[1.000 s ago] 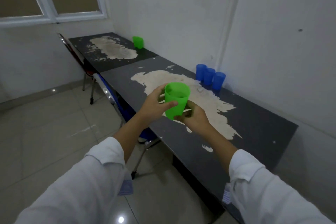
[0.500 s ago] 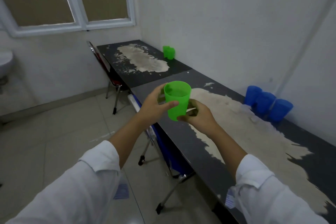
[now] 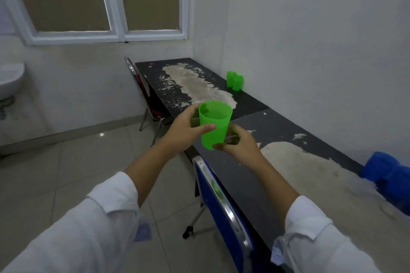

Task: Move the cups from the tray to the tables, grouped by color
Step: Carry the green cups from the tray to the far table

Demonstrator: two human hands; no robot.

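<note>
I hold a green cup [image 3: 216, 119] upright in both hands, above the front edge of the near table [image 3: 277, 184]. My left hand [image 3: 186, 127] grips its left side with the thumb across the front. My right hand [image 3: 238, 144] grips its base from the right. Two green cups [image 3: 235, 80] stand by the wall on the far table [image 3: 248, 104]. Blue cups [image 3: 390, 175] stand by the wall on the near table at the right edge of the view, blurred. The tray is out of sight.
Both dark tabletops have large worn pale patches. A blue chair [image 3: 221, 204] is tucked against the near table right below my arms. A red chair [image 3: 142, 86] stands at the far table. A white sink [image 3: 10, 80] hangs at the left, with a tiled floor between.
The view has swung left and I have moved along the tables toward the far one. The blue cups slid to the right edge. Both hands keep the same hold on the green cup.
</note>
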